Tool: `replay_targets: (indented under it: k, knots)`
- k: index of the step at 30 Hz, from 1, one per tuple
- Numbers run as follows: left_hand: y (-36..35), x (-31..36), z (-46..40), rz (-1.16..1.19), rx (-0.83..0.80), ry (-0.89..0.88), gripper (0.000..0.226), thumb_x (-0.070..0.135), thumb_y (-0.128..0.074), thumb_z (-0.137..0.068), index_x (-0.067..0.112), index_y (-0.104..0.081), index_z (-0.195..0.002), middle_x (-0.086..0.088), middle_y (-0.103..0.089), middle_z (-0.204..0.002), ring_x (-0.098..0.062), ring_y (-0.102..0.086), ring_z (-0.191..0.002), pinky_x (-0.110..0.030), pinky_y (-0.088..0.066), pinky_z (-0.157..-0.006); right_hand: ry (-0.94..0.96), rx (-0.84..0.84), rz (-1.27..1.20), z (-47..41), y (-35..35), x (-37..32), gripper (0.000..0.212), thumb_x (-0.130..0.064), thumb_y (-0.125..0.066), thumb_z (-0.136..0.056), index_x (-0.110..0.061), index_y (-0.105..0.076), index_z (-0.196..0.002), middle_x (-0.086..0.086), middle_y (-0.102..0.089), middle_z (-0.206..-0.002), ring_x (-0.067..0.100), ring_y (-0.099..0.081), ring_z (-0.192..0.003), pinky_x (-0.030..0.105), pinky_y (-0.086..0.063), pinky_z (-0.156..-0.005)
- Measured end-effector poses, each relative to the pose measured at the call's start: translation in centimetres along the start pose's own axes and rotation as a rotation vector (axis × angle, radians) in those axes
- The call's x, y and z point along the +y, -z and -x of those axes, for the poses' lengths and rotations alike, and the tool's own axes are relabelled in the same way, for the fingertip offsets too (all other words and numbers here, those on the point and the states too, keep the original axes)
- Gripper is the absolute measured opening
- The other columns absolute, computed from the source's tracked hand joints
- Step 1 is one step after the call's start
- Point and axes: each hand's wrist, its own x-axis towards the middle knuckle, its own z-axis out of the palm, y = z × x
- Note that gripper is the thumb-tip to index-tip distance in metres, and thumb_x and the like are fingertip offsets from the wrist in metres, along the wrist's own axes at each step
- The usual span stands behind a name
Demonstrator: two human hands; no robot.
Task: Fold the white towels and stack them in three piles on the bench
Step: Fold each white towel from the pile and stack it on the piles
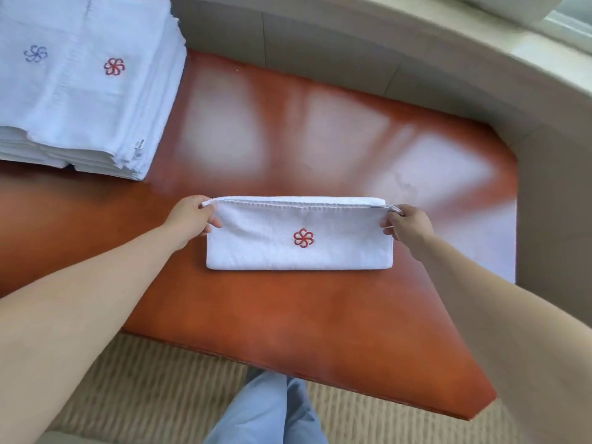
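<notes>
A white towel (pixel 256 248) with a red flower emblem lies folded into a long strip on the glossy reddish-brown bench (pixel 288 315). My left hand (pixel 190 217) pinches its far left corner, and my right hand (pixel 408 224) pinches its far right corner. The top layer's far edge is lifted slightly between both hands. At the back left, two piles of folded white towels stand side by side: one (pixel 105 100) shows a red emblem, the other (pixel 28 78) a blue emblem.
A beige wall ledge (pixel 352 52) curves round the bench's far and right sides. The bench's front edge runs diagonally above a woven beige carpet (pixel 144 395). My legs in light blue trousers (pixel 266 415) are below.
</notes>
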Motion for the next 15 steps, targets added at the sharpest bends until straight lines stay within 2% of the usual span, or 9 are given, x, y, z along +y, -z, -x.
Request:
replay_targets:
  k: [5, 8, 12, 15]
  knots:
    - [-1.1, 0.2, -4.3, -0.076, -0.016, 0.012, 0.017, 0.02, -0.044, -0.106, 0.019, -0.057, -0.117, -0.006, -0.076, -0.082, -0.017, -0.061, -0.064, -0.03, -0.051, -0.063, -0.054, 0.053, 0.059, -4.0, -2.1, -0.4, 0.028, -0.013, -0.044, -0.088, -0.016, -0.072, -0.089, -0.002, -0.074, -0.076, 0.02, -0.072, -0.074, 0.035, -0.054, -0.073]
    - [-2.2, -0.2, -5.9, -0.1, -0.01, 0.078, 0.018, 0.018, -0.04, -0.106, 0.019, -0.056, -0.116, -0.001, -0.076, -0.078, -0.016, -0.07, -0.07, -0.028, -0.052, -0.064, -0.055, 0.076, 0.108, -5.6, -3.2, -0.3, 0.028, -0.015, -0.043, -0.088, -0.015, -0.071, -0.086, 0.001, -0.074, -0.076, 0.023, -0.068, -0.074, 0.035, -0.054, -0.072]
    - [-3.3, -0.2, -6.7, -0.228, 0.063, 0.139, 0.018, 0.013, -0.043, -0.085, 0.021, -0.058, -0.091, 0.003, -0.076, -0.072, -0.016, -0.074, -0.073, -0.04, -0.059, -0.08, -0.052, 0.104, 0.14, -6.7, -4.5, 0.0, 0.028, -0.018, -0.041, -0.088, -0.018, -0.068, -0.081, -0.003, -0.071, -0.07, 0.023, -0.064, -0.067, 0.028, -0.045, -0.059]
    - [-3.7, 0.4, -6.6, -0.296, 0.076, 0.154, 0.023, 0.013, -0.052, -0.072, 0.02, -0.059, -0.092, 0.002, -0.075, -0.076, -0.023, -0.072, -0.082, -0.045, -0.057, -0.083, -0.027, 0.149, 0.17, -6.6, -5.1, 0.1, 0.027, -0.021, -0.04, -0.091, -0.019, -0.066, -0.082, -0.004, -0.07, -0.07, 0.027, -0.067, -0.074, 0.027, -0.04, -0.056]
